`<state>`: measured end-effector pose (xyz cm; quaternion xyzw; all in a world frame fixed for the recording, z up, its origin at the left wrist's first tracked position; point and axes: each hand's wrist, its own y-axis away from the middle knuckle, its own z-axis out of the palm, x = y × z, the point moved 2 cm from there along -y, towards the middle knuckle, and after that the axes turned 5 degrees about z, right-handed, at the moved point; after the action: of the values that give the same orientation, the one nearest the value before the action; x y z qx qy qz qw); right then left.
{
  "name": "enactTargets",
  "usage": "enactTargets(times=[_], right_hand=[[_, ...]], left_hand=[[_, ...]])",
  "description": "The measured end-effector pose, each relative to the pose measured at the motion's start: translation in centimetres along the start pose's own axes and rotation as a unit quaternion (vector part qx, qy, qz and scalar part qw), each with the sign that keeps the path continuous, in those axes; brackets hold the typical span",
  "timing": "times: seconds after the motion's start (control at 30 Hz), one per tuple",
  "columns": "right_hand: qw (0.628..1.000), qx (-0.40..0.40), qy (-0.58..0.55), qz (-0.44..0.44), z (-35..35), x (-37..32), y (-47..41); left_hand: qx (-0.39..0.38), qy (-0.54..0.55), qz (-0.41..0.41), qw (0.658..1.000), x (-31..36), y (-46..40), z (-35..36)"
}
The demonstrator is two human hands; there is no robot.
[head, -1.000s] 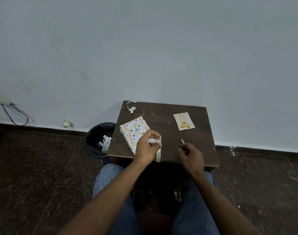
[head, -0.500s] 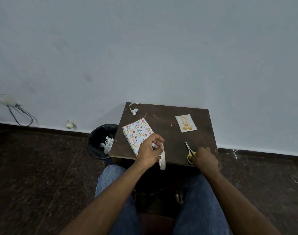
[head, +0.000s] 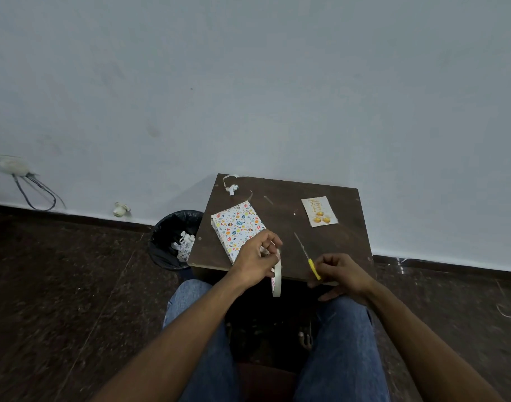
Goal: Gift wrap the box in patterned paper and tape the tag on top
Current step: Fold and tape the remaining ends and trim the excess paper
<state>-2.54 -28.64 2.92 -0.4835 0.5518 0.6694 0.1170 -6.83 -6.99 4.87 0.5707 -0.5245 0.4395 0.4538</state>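
Both my hands work at the table's (head: 280, 195) near edge: left hand (head: 255, 261) gripping tape roll (head: 276, 274), right hand (head: 339, 274) clasping yellow-handled scissors (head: 308, 256).

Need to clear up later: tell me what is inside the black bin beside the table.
Inside the black plastic-lined bin, crumpled white patterned paper scraps lie against its right side. The rest is dark lining; anything beneath the scraps is hidden.

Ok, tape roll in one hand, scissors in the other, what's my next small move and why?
Probably snip a short piece of tape. Your left hand holds the tape roll, your right hand grips the scissors, the box looks wrapped, and the tag lies loose on the table.
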Motion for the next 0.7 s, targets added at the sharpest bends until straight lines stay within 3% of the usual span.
enactTargets(times=[0.3, 0.7], right_hand=[[0.976, -0.078, 0.192, -0.073, -1.0, -1.4, 0.8], [0.955, -0.067, 0.255, -0.138, 0.0, -1.8, -0.5]], left_hand=[[-0.040, 0.033, -0.005, 0.999, 0.2, 0.4, -0.8], [-0.057, 0.022, -0.014, 0.998, 0.3, 0.6, -0.5]])
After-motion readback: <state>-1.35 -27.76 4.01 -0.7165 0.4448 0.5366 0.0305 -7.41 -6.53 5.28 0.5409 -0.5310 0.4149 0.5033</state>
